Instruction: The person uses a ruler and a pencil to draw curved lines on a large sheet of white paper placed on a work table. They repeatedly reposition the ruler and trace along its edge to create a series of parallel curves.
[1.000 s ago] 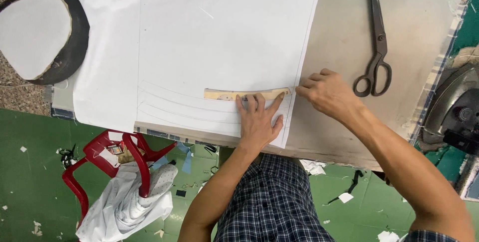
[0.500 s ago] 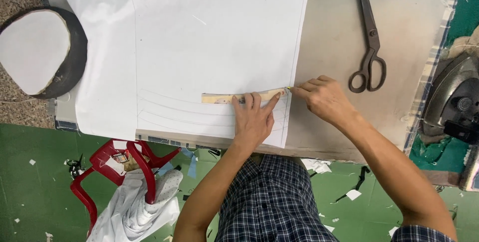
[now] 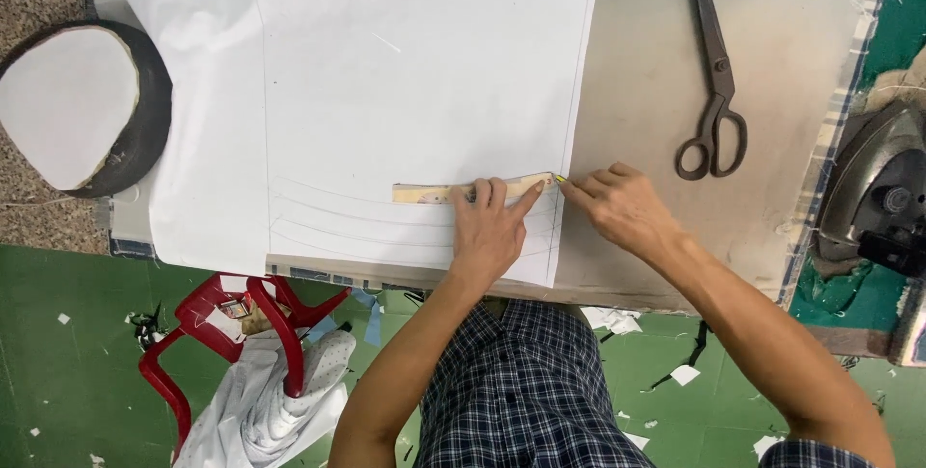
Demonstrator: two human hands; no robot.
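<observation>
A white fabric sheet lies flat on the table, with several curved pencil lines drawn near its front edge. A tan curved ruler rests across those lines. My left hand presses flat on the ruler's right half, fingers spread. My right hand sits just beyond the fabric's right edge, fingertips pinched on a small yellow-tipped marker at the ruler's right end.
Large dark scissors lie on the beige table to the right. A heavy iron sits at the far right edge. A round black-rimmed form is at the left. A red plastic stool with white cloth stands on the green floor.
The hands and ruler stay in place relative to the fabric. The view has drifted slightly, and my right fingertips remain at the ruler's end.
</observation>
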